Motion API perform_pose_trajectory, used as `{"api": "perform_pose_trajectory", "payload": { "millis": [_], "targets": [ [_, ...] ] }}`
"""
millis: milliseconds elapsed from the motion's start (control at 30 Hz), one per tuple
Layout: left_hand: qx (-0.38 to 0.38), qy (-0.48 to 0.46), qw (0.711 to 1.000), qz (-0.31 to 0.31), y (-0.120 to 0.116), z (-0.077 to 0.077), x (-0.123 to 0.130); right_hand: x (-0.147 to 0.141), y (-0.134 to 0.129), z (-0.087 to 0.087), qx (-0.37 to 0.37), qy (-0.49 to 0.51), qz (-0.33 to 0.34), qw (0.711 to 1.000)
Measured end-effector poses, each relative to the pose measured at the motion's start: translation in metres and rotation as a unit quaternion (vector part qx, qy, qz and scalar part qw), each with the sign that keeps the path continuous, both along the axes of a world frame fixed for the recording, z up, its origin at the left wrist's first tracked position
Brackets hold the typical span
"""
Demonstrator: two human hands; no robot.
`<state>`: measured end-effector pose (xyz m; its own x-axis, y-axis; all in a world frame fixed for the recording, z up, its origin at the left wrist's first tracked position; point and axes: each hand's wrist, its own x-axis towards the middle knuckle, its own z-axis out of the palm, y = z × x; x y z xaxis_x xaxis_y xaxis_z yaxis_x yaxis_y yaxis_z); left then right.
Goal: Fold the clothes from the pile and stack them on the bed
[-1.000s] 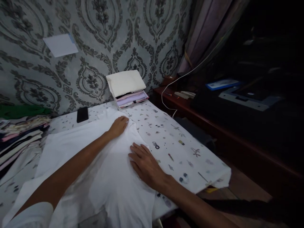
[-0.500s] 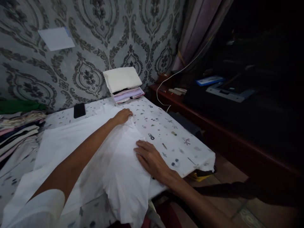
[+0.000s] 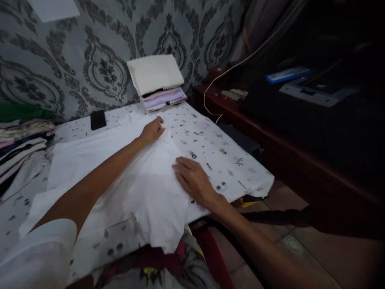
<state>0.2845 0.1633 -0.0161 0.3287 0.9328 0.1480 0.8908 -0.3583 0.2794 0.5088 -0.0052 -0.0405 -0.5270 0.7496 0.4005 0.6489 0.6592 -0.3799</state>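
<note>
A white garment, seemingly a shirt [image 3: 150, 176], lies spread and wrinkled over the patterned cloth on the table. My left hand [image 3: 151, 130] is closed on a pinch of its fabric near the far edge. Nearer to me, my right hand [image 3: 195, 180] rests flat with fingers stretched out, its fingertips on the right edge of the white fabric. Part of the garment droops over the table's near edge. My left forearm crosses above the middle of the garment and hides some of it.
A folded clothes stack [image 3: 158, 76] stands at the back against the wall. Near it lies a black phone [image 3: 98, 120]. More clothes [image 3: 24, 140] are piled at the left. A white cable [image 3: 228, 72] hangs by the dark red furniture [image 3: 270, 150] on the right.
The view has tipped downward, so everything sits higher in the picture and more of the floor shows. Both hands keep about the same places on the white garment.
</note>
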Motion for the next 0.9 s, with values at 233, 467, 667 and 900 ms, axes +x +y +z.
{"api": "perform_pose_trajectory", "payload": {
  "millis": [233,467,667,900],
  "targets": [
    [-0.076,-0.016,0.995,-0.067,-0.121,-0.014,-0.030,0.003,0.007,-0.006,-0.026,0.038,-0.021,0.999],
    [-0.211,-0.114,0.924,-0.297,-0.243,0.018,-0.001,0.001,0.012,-0.012,-0.010,0.052,-0.018,0.998],
    [-0.112,-0.079,0.990,-0.009,-0.242,0.024,-0.065,-0.001,0.020,-0.013,0.066,0.015,0.005,0.998],
    [-0.087,0.000,0.996,0.023,-0.219,-0.009,-0.114,-0.081,0.051,0.017,0.119,-0.014,0.121,0.985]
  ]
}}
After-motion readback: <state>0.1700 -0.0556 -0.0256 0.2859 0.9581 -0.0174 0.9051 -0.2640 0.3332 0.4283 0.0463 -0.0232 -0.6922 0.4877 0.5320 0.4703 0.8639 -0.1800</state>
